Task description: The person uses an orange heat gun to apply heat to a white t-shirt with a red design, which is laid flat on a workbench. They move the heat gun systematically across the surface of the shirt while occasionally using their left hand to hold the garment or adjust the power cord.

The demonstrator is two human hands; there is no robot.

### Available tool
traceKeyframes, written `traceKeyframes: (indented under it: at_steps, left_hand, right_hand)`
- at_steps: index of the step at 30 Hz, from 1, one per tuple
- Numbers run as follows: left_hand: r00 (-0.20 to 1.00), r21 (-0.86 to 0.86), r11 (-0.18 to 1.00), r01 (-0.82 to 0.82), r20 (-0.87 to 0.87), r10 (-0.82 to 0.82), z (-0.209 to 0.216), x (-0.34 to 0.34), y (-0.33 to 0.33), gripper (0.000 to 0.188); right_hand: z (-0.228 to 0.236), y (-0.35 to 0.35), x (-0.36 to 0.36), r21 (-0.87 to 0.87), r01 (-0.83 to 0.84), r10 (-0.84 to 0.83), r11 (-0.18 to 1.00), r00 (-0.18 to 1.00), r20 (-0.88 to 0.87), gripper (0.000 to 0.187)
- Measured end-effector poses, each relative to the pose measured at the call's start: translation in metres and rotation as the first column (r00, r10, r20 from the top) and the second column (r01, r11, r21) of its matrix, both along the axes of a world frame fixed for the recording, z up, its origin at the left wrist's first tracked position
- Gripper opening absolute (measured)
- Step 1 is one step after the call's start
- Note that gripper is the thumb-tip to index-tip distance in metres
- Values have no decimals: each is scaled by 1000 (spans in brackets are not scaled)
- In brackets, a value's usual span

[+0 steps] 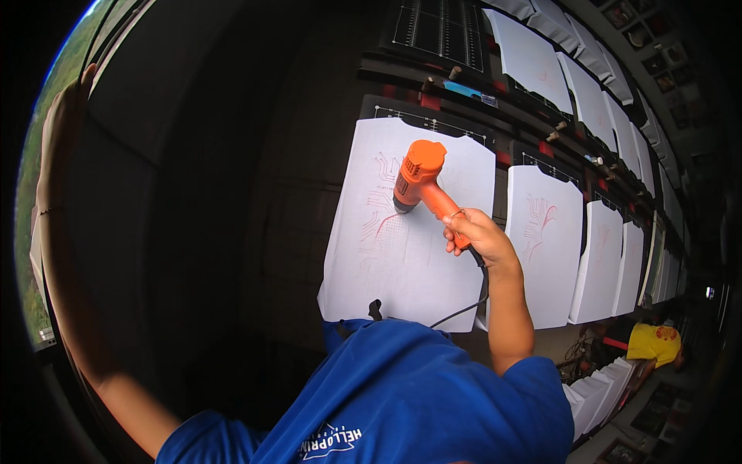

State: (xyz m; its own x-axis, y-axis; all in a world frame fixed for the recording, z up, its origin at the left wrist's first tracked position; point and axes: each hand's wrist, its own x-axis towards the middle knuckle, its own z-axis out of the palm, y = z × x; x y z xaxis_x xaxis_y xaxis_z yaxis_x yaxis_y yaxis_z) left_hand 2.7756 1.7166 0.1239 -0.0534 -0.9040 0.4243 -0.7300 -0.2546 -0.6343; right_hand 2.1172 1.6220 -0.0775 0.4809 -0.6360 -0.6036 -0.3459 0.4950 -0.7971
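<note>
My right hand (481, 232) is wrapped round the handle of an orange heat gun (425, 174). The gun's dark nozzle points down at a white T-shirt (410, 271) spread over a dark printing board (456, 127). Fine reddish and grey line patterns are printed on the shirt, and the nozzle is over them; I cannot tell how large the gap is. From the gun's handle a black cord (464, 309) runs toward my body. Far to the left, my left hand (73, 97) reaches up against the edge of a window, its fingers stretched out and partly in shade.
Another white shirt (545, 240) with a red print lies just right, with several more boards and shirts in rows beyond. A bare board (438, 35) is at the back. A blue object (468, 93) rests on the dark rail. A person in a yellow shirt (653, 344) is at the far right.
</note>
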Motion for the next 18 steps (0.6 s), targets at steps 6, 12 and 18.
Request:
traceKeyframes:
  at_steps: [6, 12, 18]
  left_hand:
    - [996, -80, 993, -91, 15, 92, -12, 3, -2, 52]
    - [920, -61, 947, -315, -264, 289, -12, -5, -17, 61]
    - [926, -92, 956, -277, -291, 240, -11, 6, -15, 46]
  right_hand:
    - [-4, -4, -5, -40, 42, -41, 998, 999, 20, 31]
    - [-24, -27, 7, -184, 206, -207, 961, 978, 13, 34]
    - [-27, -45, 20, -169, 201, -194, 965, 979, 53, 36]
